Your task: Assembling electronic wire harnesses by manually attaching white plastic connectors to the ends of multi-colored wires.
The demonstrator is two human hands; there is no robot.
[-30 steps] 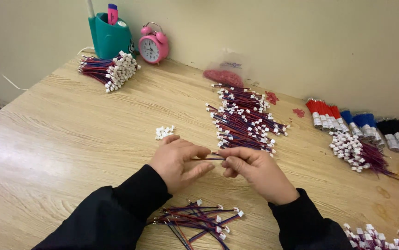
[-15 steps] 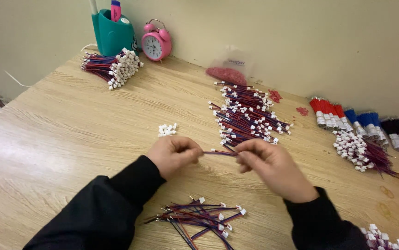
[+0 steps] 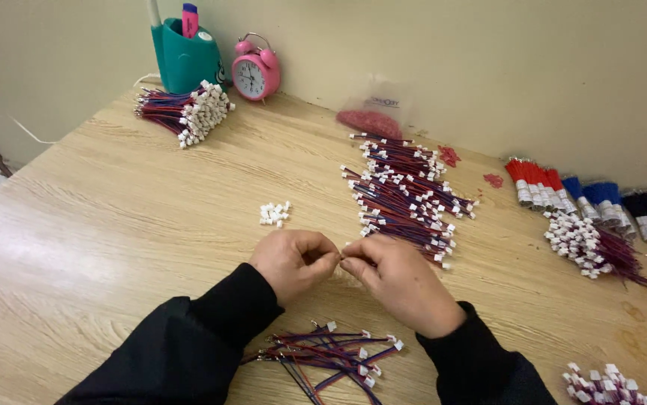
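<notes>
My left hand [image 3: 293, 262] and my right hand [image 3: 398, 281] meet fingertip to fingertip over the wooden table [image 3: 113, 225], both in black sleeves. They pinch a short thin wire lead between them, mostly hidden by the fingers. A small cluster of loose white connectors [image 3: 274, 213] lies just beyond my left hand. A spread pile of red-blue wire leads with white plugs [image 3: 406, 195] lies beyond my right hand. A smaller heap of similar leads [image 3: 331, 356] rests between my forearms near the front edge.
A bundle of leads [image 3: 184, 112], a teal holder [image 3: 184, 56] and a pink alarm clock [image 3: 256, 71] stand far left. A bag of red parts [image 3: 372, 120] sits by the wall. Coloured wire bundles [image 3: 593, 199] lie at right, more leads [image 3: 612, 386] bottom right.
My hands have drawn closer together, so the wire stretched between them no longer shows. The view has shifted slightly.
</notes>
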